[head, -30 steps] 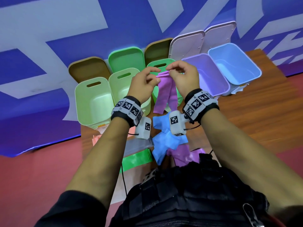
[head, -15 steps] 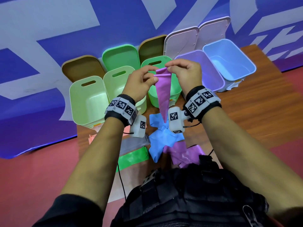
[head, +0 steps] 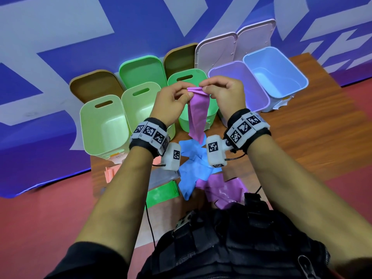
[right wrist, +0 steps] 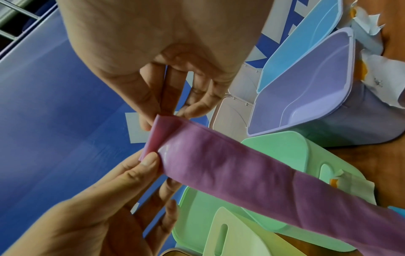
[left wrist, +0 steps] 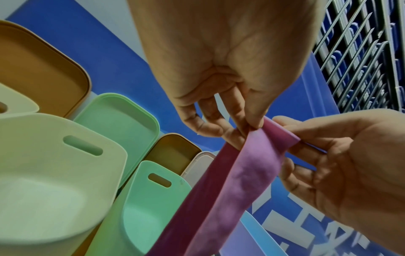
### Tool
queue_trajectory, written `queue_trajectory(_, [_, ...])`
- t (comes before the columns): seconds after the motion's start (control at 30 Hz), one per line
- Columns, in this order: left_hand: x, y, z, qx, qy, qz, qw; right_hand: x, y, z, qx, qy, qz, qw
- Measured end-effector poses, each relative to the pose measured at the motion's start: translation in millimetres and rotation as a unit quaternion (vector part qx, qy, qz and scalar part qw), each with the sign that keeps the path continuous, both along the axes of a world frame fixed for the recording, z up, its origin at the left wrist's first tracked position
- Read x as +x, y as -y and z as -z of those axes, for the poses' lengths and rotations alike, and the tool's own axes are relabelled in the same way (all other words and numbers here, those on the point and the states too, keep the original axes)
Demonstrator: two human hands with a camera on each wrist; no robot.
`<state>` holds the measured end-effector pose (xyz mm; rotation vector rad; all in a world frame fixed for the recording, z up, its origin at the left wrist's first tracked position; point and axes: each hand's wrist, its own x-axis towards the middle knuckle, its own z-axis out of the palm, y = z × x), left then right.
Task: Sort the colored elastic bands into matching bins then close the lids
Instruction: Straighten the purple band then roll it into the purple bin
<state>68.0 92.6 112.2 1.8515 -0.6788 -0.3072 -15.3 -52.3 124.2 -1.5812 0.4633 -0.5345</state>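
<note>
Together, the left hand [head: 173, 101] and right hand [head: 227, 95] are pinching a hanging purple band [head: 198, 113] above the green bin [head: 182, 122].

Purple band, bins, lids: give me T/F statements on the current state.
1. Both hands pinch the top end of the purple band. True: the left hand and right hand each hold it there.
2. The purple bin already holds a band. False: nothing shows inside it.
3. All bin lids are shut. False: the lids stand open behind the bins, for instance the green lid.
4. Blue bands lie on the table below the wrists. True.
5. The held band hangs in front of the blue bin. False: it hangs in front of the green bin.
</note>
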Motion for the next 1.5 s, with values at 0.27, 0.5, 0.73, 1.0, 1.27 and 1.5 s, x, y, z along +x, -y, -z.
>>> queue_trajectory(0.27, [-5.1, 5.9, -0.4, 0.001, 0.011, -0.005, 1.000, -3.9, 6.6, 0.2, 0.001, -0.004, -0.018, 1.000])
queue_trajectory(0.5, [-1.6, -0.7, -2.4, -0.016, 0.027, -0.026, 0.999, -3.3, 0.8, 3.3, -0.026, -0.008, -0.053, 0.998])
queue_trajectory(0.73, [-1.4, -6.2, -3.3, -0.007, 0.049, -0.021, 0.999, -3.9, -4.1, -1.1, -0.029, -0.006, -0.044, 0.999])
queue_trajectory(1.0, [-3.7, -7.5, -5.0, -0.006, 0.066, -0.027, 0.997, -2.4, -7.3, 2.7, -0.056, -0.014, -0.012, 0.998])
queue_trajectory(1.27, [-9.9, -5.5, -1.8, -0.058, 0.002, -0.018, 0.998, -10.0, -7.7, 5.3, -0.072, -0.011, 0.015, 0.997])
queue_trajectory(1.5, [-12.3, -3.7, -2.4, -0.078, -0.028, 0.002, 0.997, -9.1, -6.0, 5.4, -0.036, -0.007, 0.014, 0.999])
